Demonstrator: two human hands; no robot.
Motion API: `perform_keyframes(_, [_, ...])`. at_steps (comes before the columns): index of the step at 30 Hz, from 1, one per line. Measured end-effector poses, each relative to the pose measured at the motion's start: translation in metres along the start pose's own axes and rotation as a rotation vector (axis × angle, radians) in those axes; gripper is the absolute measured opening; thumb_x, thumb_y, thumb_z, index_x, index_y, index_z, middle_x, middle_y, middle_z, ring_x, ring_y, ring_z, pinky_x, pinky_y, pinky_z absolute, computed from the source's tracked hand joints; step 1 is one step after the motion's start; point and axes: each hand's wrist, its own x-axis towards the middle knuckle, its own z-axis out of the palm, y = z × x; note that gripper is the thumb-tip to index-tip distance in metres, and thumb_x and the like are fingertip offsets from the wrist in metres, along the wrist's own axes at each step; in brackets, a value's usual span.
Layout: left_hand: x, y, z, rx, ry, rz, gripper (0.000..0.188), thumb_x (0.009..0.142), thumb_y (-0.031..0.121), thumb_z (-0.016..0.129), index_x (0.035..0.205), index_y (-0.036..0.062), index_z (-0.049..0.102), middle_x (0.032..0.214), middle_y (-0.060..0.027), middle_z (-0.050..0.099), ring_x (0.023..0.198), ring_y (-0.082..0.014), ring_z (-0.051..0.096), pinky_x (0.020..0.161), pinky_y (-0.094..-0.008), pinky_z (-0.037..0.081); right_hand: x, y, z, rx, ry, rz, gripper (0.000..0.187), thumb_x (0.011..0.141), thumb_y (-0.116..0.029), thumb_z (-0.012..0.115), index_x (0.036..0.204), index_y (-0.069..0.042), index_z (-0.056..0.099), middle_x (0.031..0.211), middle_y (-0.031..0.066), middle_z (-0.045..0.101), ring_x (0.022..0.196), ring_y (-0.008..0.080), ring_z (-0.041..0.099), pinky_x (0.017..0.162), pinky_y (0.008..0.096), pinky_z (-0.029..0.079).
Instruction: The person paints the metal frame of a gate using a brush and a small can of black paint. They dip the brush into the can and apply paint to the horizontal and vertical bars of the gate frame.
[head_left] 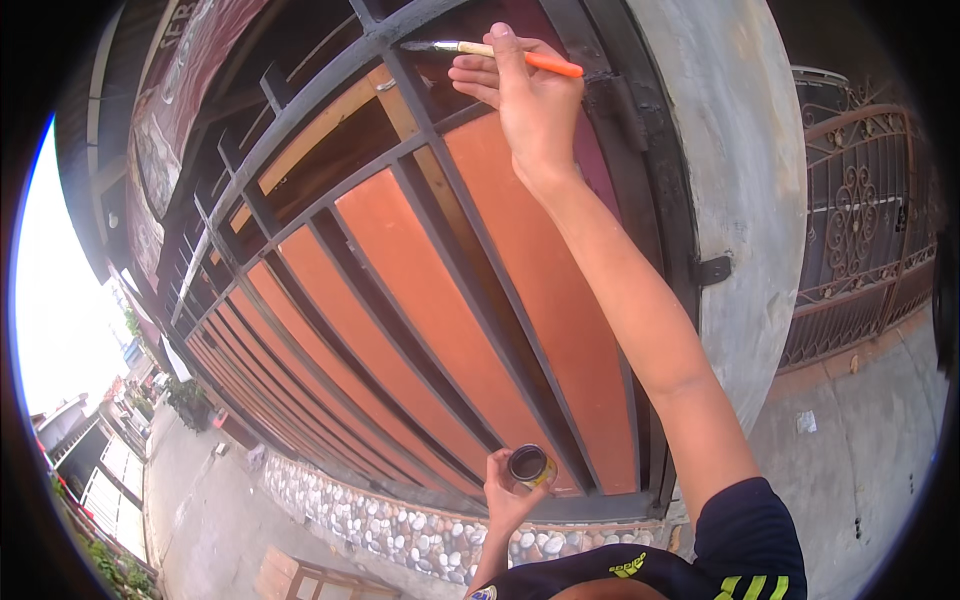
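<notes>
My right hand point(535, 100) is raised high with a paintbrush point(500, 52) pinched between thumb and fingers. The brush has an orange handle end, a pale middle and dark bristles. Its tip is at a dark grey metal bar of the gate point(400, 80), close to where the bars cross; whether it touches I cannot tell. Low down, my left hand point(508, 490) is closed around a small round can point(530, 464), open at the top, with dark paint inside and some yellow on its side. Orange panels point(430, 290) stand behind the gate's bars.
A grey cement pillar point(745, 190) rises right of the gate, with a brown ornamental gate point(855, 220) beyond it. Along the bottom runs a pebbled ledge point(400, 530). A wooden frame point(320, 578) lies on the ground near the lower edge. The street point(185, 490) stretches away at left.
</notes>
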Motion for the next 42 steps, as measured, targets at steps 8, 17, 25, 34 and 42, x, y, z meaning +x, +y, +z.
perform_keyframes(8, [-0.011,-0.003,0.006,0.005,0.023,-0.032,0.066,0.067,0.001,0.083,0.117,0.0023,0.04,0.112,-0.0097,0.055,0.11,-0.018,0.058,0.098,-0.0323,0.047,0.003,0.004,0.002,-0.035,-0.063,0.02,0.031,0.097,-0.021,0.06,0.099,0.01,0.057,0.09,0.0246,0.068,0.082,0.0288,0.073,0.074,0.0359,0.064])
perform_keyframes(17, [-0.021,-0.005,0.001,0.051,0.019,-0.015,0.064,0.068,0.004,0.083,0.117,0.002,0.041,0.109,-0.01,0.059,0.108,-0.0177,0.06,0.095,-0.0324,0.049,0.006,0.004,-0.003,-0.164,-0.132,0.062,0.027,0.097,-0.017,0.058,0.098,0.01,0.061,0.085,0.0212,0.07,0.075,0.0249,0.073,0.068,0.033,0.063])
perform_keyframes(25, [-0.022,-0.01,-0.002,0.059,-0.021,-0.029,0.065,0.068,0.006,0.084,0.118,0.0024,0.042,0.111,-0.0105,0.06,0.108,-0.0175,0.06,0.096,-0.032,0.049,0.023,0.004,-0.008,-0.193,-0.104,-0.141,0.025,0.095,-0.014,0.058,0.085,0.008,0.063,0.072,0.0175,0.07,0.063,0.021,0.072,0.054,0.0286,0.06])
perform_keyframes(34, [-0.019,-0.007,-0.006,0.066,-0.028,-0.05,0.065,0.068,0.005,0.083,0.117,0.0023,0.042,0.112,-0.0107,0.059,0.108,-0.0168,0.06,0.096,-0.0318,0.049,0.021,-0.014,-0.018,-0.539,-0.234,0.022,0.031,0.087,-0.022,0.059,0.079,0.006,0.07,0.062,0.0138,0.068,0.054,0.0172,0.069,0.052,0.0264,0.057])
perform_keyframes(42, [-0.016,-0.012,-0.012,0.055,-0.018,-0.011,0.065,0.068,0.005,0.083,0.118,0.0021,0.041,0.111,-0.011,0.059,0.108,-0.0174,0.06,0.095,-0.0317,0.05,0.046,-0.027,-0.005,-0.717,-0.227,-0.059,0.038,0.09,-0.024,0.057,0.072,0.008,0.066,0.053,0.0117,0.062,0.045,0.0181,0.061,0.044,0.0291,0.048])
